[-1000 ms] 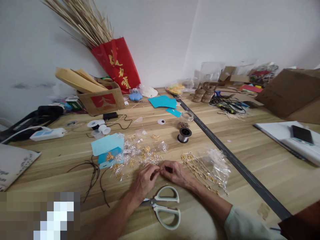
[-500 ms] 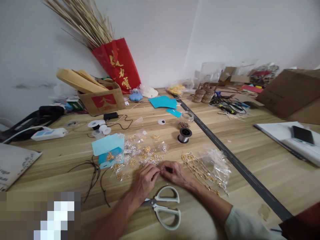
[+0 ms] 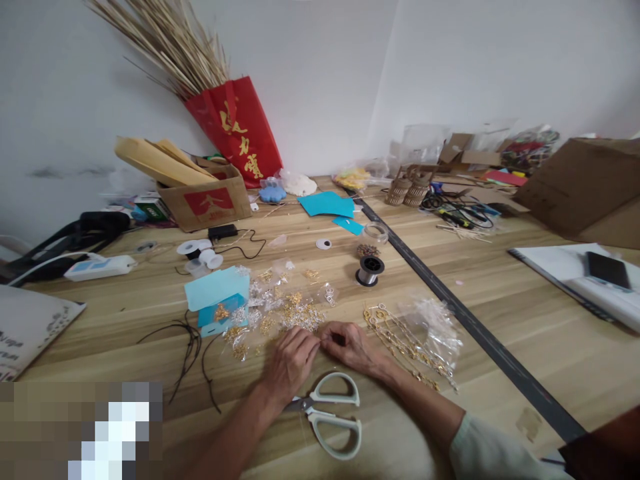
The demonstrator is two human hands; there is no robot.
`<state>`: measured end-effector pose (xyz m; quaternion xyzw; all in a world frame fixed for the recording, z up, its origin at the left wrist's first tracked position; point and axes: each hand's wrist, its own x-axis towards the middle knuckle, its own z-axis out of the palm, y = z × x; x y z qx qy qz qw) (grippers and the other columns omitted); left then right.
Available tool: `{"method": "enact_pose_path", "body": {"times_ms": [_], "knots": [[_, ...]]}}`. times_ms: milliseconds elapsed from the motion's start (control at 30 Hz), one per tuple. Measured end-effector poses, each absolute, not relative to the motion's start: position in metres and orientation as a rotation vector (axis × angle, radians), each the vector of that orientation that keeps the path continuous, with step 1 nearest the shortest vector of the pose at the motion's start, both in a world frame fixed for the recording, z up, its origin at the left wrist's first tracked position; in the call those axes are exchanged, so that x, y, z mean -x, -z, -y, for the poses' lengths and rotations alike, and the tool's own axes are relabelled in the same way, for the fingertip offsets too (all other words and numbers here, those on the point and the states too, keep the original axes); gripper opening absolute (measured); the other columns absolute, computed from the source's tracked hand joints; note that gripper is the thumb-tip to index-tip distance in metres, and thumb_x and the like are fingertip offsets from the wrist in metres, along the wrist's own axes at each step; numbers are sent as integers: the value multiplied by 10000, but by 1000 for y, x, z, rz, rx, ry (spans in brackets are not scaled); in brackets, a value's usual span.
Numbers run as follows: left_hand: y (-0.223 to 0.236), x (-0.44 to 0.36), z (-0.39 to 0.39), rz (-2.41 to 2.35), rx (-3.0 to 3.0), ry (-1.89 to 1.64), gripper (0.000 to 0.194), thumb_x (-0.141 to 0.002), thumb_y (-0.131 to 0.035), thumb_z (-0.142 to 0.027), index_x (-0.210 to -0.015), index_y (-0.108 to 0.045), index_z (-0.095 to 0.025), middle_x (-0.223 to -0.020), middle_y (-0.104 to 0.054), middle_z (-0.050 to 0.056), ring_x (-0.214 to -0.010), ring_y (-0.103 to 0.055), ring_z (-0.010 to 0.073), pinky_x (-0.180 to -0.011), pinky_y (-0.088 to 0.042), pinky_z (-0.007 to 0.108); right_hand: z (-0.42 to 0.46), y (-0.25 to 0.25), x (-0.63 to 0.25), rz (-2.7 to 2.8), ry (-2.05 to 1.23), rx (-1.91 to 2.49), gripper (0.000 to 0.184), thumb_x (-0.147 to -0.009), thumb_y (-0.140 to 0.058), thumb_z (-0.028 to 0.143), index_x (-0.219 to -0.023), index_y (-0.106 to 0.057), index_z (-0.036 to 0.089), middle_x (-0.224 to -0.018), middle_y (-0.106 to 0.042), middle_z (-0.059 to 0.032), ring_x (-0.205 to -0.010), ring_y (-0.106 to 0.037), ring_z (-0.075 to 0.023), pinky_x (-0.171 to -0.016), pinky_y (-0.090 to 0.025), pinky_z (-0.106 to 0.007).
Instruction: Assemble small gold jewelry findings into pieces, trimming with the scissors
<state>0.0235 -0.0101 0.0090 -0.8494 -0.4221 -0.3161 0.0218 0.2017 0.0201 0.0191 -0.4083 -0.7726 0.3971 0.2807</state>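
Note:
My left hand [image 3: 294,360] and my right hand [image 3: 350,345] meet fingertip to fingertip low over the wooden table. Both are closed in a pinch, and whatever is between the fingers is too small to make out. Just beyond them lies a spread of gold and silver beads [image 3: 303,315], partly in small clear bags. Scissors [image 3: 334,413] with pale handles rest below my hands, their blades partly under my left wrist. To the right of my right hand are gold and silver chains [image 3: 400,343] beside a crumpled clear plastic bag [image 3: 437,330].
A spool of fine wire [image 3: 370,272] stands beyond my hands. Light blue cards [image 3: 215,290] and black cords [image 3: 187,353] lie to the left. A dark strip [image 3: 450,303] crosses the table. At the back stand a cardboard box [image 3: 207,200] and a red bag [image 3: 240,133].
Almost nothing differs. My hands stay together in the same place, with only a slight shift in the left hand's fingers.

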Motion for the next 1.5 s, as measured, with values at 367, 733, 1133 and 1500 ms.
{"method": "enact_pose_path", "body": {"times_ms": [367,733,1133,1500], "knots": [[-9,-25,10,1336,2616,1006,161,-868,-500,-98,-769,-604,-171,-725,-643,36,-723,-553,179,-663,-461,308,-20,-14,-201,2066,-1085,1054,105,-794,-555,190,-719,-607,137,-620,-531,32,-570,-444,-89,-538,-313,-196],[-7,-22,5,1526,2663,1282,154,-839,-523,-91,-760,-616,-184,-772,-654,36,-767,-594,162,-712,-491,290,-21,-12,-202,1929,-1174,1011,179,-862,-533,291,-799,-611,143,-713,-582,-7,-638,-484,-115,-589,-370,-220],[-6,-20,2,1751,2704,1518,149,-766,-524,-70,-727,-616,-180,-735,-664,15,-627,-586,118,-567,-471,211,-18,-9,-197,1773,-1315,995,260,-860,-551,390,-798,-600,142,-626,-507,21,-571,-445,-99,-535,-350,-214],[-6,-18,0,2053,2682,1666,112,-755,-553,-137,-750,-660,-169,-712,-696,20,-631,-632,129,-588,-511,218,-18,-10,-196,1551,-1506,1018,351,-807,-600,500,-816,-581,149,-539,-556,28,-432,-470,-85,-425,-360,-192]]}}
